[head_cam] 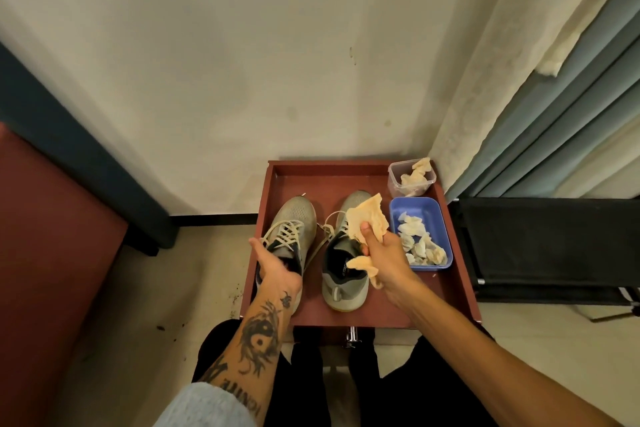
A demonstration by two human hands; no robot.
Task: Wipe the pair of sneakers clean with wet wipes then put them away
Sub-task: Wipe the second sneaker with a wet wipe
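Sneakers (344,291), likely light and soft-topped, sit side by side in the red-brown drawer (450,288), left hand (275,269) gripping the left sneaker (298,218) by its collar, a firm hold, right hand (384,253) clutching a limp wet wipe (367,215).

Drawer (332,180) set against the wall, holding both shoes side by side, toes to the wall: left sneaker (294,222) with the left hand (277,270) gripping its collar, right sneaker (343,291) under the right hand (384,260) and its wipe (367,218). Just right of them sits a shallow tray (433,215). A small tub (393,184) stands behind it in the far right corner.
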